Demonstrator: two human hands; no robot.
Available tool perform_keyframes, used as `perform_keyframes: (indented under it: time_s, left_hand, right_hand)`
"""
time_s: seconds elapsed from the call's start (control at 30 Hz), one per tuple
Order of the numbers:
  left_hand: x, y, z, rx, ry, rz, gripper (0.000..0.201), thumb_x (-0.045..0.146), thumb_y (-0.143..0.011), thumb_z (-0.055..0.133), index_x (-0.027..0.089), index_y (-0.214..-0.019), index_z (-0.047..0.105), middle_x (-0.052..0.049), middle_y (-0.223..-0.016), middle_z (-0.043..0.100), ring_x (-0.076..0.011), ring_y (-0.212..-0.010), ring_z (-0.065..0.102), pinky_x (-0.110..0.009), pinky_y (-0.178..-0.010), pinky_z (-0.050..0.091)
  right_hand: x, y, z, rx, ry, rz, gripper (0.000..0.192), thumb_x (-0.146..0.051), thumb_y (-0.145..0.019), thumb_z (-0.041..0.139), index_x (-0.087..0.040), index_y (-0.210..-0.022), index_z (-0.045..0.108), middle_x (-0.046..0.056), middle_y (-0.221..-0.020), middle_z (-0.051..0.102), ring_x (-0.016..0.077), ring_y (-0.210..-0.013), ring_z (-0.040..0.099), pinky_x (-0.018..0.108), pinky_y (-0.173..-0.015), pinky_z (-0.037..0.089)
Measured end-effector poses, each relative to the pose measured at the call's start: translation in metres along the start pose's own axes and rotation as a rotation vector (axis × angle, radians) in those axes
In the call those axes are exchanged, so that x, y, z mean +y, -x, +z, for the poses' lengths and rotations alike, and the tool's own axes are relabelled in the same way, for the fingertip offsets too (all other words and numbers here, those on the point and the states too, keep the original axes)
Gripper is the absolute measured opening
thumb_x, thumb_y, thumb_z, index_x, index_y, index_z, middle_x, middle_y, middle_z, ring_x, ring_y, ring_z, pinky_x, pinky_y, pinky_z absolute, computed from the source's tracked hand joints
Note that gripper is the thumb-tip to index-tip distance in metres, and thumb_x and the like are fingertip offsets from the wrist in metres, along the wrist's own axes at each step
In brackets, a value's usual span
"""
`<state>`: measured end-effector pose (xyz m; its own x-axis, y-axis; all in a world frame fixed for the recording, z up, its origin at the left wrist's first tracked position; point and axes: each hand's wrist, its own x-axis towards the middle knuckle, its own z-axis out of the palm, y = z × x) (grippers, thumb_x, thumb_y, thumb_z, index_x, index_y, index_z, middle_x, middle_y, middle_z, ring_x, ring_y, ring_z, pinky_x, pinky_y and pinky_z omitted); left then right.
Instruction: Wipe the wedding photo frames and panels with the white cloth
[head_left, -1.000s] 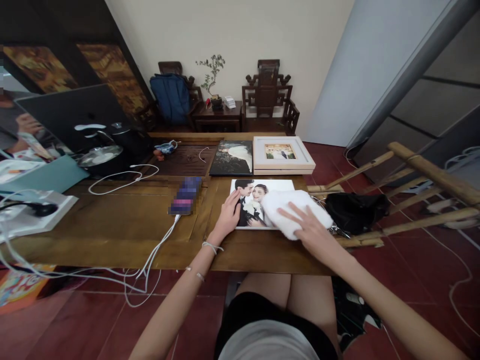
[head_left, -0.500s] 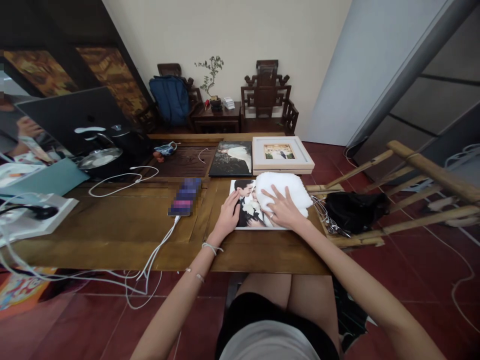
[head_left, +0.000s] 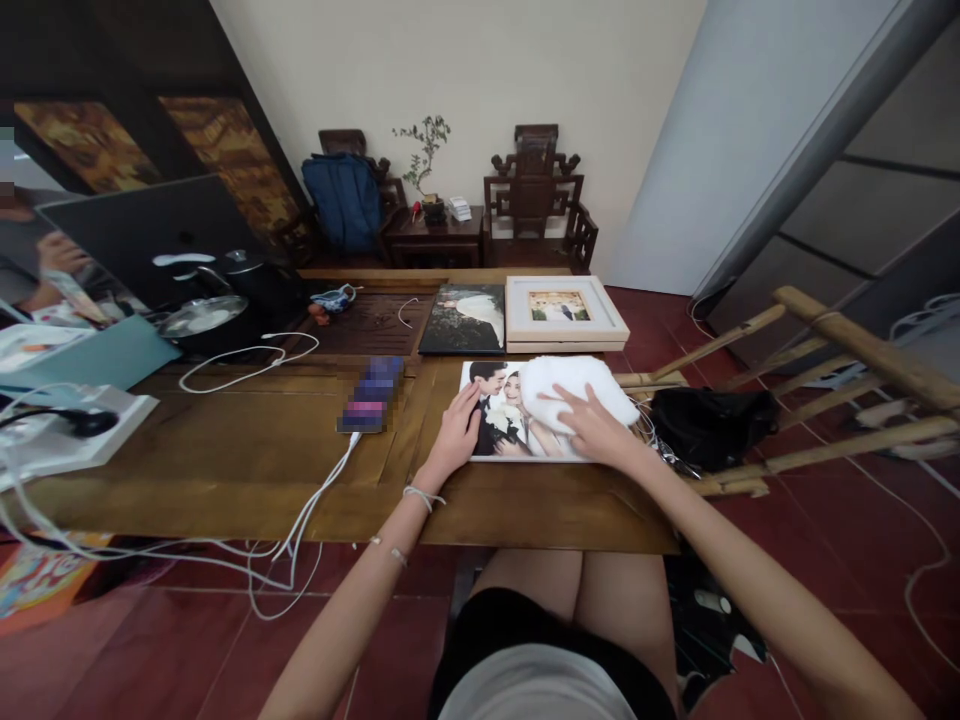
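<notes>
Lying flat near the front edge of the table (head_left: 247,450): one photo panel (head_left: 501,440), showing two people in dark and pale clothing with white flowers.

Left hand (head_left: 454,430): palm down on the panel's left edge, fingers extended and close together; grip flat and unclosed, holding nothing. Pale band (head_left: 424,495) at the wrist.

Right hand (head_left: 596,425): set on one white cloth (head_left: 574,378), fingers spread across its upper face; grip wide, pressing rather than clasping. Whether the thumb catches the cloth cannot be told. Cloth thick and fluffy, covering the panel's upper right part and reaching past its right edge.

Behind the panel, side by side: one dark picture (head_left: 465,318) with a white gown; one pale frame (head_left: 607,312), small picture inside a wide border.

Left of the panel: one phone (head_left: 371,393), screen blurred, white cables (head_left: 330,468) at its near end. Farther left: one white power strip (head_left: 52,455), one teal box (head_left: 120,352), one glass-lidded pot (head_left: 206,316).

Right of the table: one black bag (head_left: 712,425), with keys (head_left: 679,460) just beside it.

To the rear: one blue backpack (head_left: 343,203) on a chair; one potted plant (head_left: 426,150); one carved wooden chair (head_left: 534,195).

At far left: another person's hand (head_left: 58,252), raised.
</notes>
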<state>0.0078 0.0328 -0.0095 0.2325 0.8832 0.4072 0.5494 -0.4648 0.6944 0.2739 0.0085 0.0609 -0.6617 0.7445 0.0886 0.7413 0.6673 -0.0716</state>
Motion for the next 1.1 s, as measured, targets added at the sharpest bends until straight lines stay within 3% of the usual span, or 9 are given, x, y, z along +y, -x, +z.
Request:
perform_keyframes:
  time_s: [0.13, 0.27, 0.37, 0.57, 0.67, 0.77, 0.93, 1.1]
  left_hand:
    - [0.0, 0.0, -0.002, -0.013, 0.002, 0.0, 0.043, 0.024, -0.092, 0.037, 0.023, -0.135, 0.043, -0.008, -0.145, 0.04, -0.0211, -0.135, 0.034, -0.045, -0.112, 0.025]
    - [0.002, 0.0, -0.002, -0.01, -0.007, 0.002, 0.043, 0.024, -0.093, 0.036, 0.021, -0.135, 0.044, -0.009, -0.144, 0.04, -0.0209, -0.134, 0.034, -0.045, -0.112, 0.026]
    - [0.003, 0.0, -0.002, 0.003, -0.009, 0.01, 0.043, 0.024, -0.093, 0.036, 0.02, -0.134, 0.044, -0.009, -0.144, 0.041, -0.021, -0.134, 0.035, -0.045, -0.112, 0.027]
    - [0.003, 0.001, 0.0, 0.012, -0.026, -0.001, 0.043, 0.022, -0.092, 0.036, 0.017, -0.133, 0.045, -0.011, -0.143, 0.042, -0.0217, -0.134, 0.035, -0.045, -0.111, 0.028]
    - [0.003, 0.0, 0.0, 0.008, -0.034, -0.003, 0.043, 0.022, -0.092, 0.035, 0.018, -0.134, 0.045, -0.011, -0.143, 0.042, -0.0218, -0.134, 0.035, -0.045, -0.111, 0.028]
    - [0.003, 0.0, -0.001, -0.002, -0.029, 0.003, 0.043, 0.022, -0.092, 0.035, 0.018, -0.134, 0.044, -0.01, -0.143, 0.041, -0.0215, -0.134, 0.034, -0.045, -0.111, 0.027]
    - [0.003, 0.0, -0.003, -0.012, -0.002, 0.005, 0.044, 0.023, -0.092, 0.036, 0.019, -0.135, 0.044, -0.01, -0.144, 0.04, -0.0216, -0.134, 0.034, -0.044, -0.112, 0.025]
    - [0.001, 0.0, -0.002, 0.002, 0.019, 0.022, 0.043, 0.023, -0.092, 0.037, 0.021, -0.135, 0.044, -0.009, -0.144, 0.041, -0.0212, -0.134, 0.035, -0.045, -0.112, 0.026]
  right_hand:
    - [0.032, -0.044, -0.003, -0.013, 0.033, 0.085, 0.043, -0.001, -0.069, 0.04, -0.009, -0.108, 0.058, 0.024, -0.141, 0.039, 0.0294, -0.129, 0.039, 0.059, -0.105, 0.021]
    - [0.027, -0.048, -0.005, -0.021, 0.042, 0.104, 0.047, -0.001, -0.072, 0.038, -0.008, -0.115, 0.054, 0.026, -0.141, 0.037, 0.0301, -0.129, 0.04, 0.058, -0.105, 0.023]
    - [0.005, -0.023, -0.006, -0.047, 0.021, 0.06, 0.043, 0.002, -0.067, 0.039, -0.008, -0.104, 0.059, 0.026, -0.14, 0.039, 0.0315, -0.132, 0.034, 0.06, -0.105, 0.021]
    - [-0.055, 0.053, -0.008, -0.075, -0.056, -0.085, 0.046, 0.007, -0.06, 0.037, -0.017, -0.09, 0.062, 0.006, -0.147, 0.036, 0.0282, -0.14, 0.015, 0.064, -0.108, 0.014]
    - [-0.069, 0.065, -0.009, -0.107, -0.079, -0.107, 0.046, 0.006, -0.058, 0.038, -0.017, -0.09, 0.061, 0.005, -0.147, 0.035, 0.029, -0.139, 0.016, 0.066, -0.106, 0.015]
    - [-0.06, 0.044, -0.008, -0.091, -0.087, -0.097, 0.048, 0.006, -0.059, 0.037, -0.017, -0.093, 0.061, 0.007, -0.146, 0.037, 0.0284, -0.139, 0.017, 0.067, -0.105, 0.014]
    - [-0.018, -0.034, -0.006, -0.069, -0.067, 0.049, 0.039, 0.001, -0.07, 0.041, -0.011, -0.102, 0.059, 0.023, -0.138, 0.043, 0.0314, -0.133, 0.031, 0.064, -0.102, 0.021]
    - [0.002, -0.083, -0.008, -0.028, -0.042, 0.146, 0.04, -0.003, -0.077, 0.038, -0.011, -0.112, 0.057, 0.022, -0.128, 0.052, 0.0319, -0.122, 0.045, 0.06, -0.1, 0.026]
